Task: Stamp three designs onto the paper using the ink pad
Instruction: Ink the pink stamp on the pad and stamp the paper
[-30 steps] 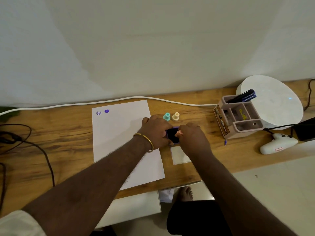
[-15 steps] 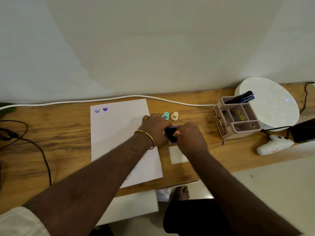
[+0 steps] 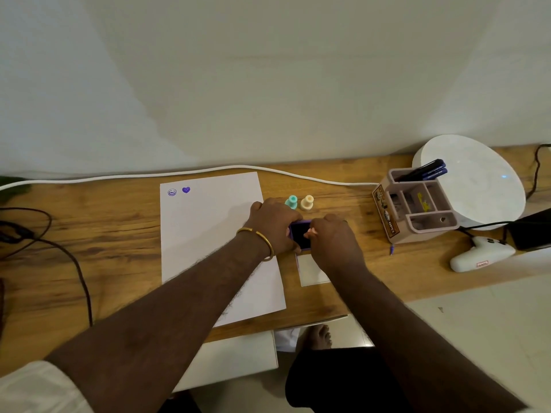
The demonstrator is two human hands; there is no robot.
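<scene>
A white sheet of paper [image 3: 205,234] lies on the wooden desk with two purple prints, a round face [image 3: 172,192] and a heart [image 3: 186,189], in its top left corner. To its right sits a purple ink pad [image 3: 299,234], dark and uncovered. My left hand [image 3: 272,226] grips the pad's left side. My right hand [image 3: 334,239] pinches a small pink stamp [image 3: 312,231] down on the pad's right part. A teal stamp [image 3: 291,202] and a cream stamp [image 3: 307,202] stand upright just behind the pad. The pad's clear lid [image 3: 313,269] lies in front of it.
A beige desk organiser [image 3: 414,204] with blue pens stands at the right, a round white object [image 3: 477,180] behind it. A white glue gun [image 3: 480,254] lies further right. A white cable [image 3: 179,172] runs along the wall; black cables [image 3: 59,248] at left.
Both hands have stayed on the ink pad; only the view has shifted a little. The pink stamp remains pressed on the pad.
</scene>
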